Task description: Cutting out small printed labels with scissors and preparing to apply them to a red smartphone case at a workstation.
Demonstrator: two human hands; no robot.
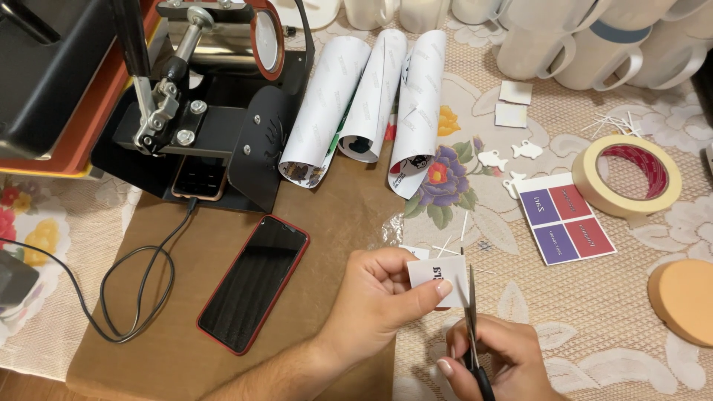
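My left hand (379, 297) pinches a small white printed paper piece (438, 276) between thumb and fingers, low in the middle of the view. My right hand (494, 364) grips black-handled scissors (471, 319), whose blades point up along the right edge of the paper piece. Thin white paper strips (445, 245) lie on the tablecloth just beyond the hands.
A red-cased phone (254, 282) lies screen-up on a brown mat (186, 349). A black mug press (193, 96) stands at the back left, with three rolled printed sheets (371, 96) beside it. A tape roll (627, 176), a purple and red card (568, 219), white mugs (594, 44), an orange disc (683, 301).
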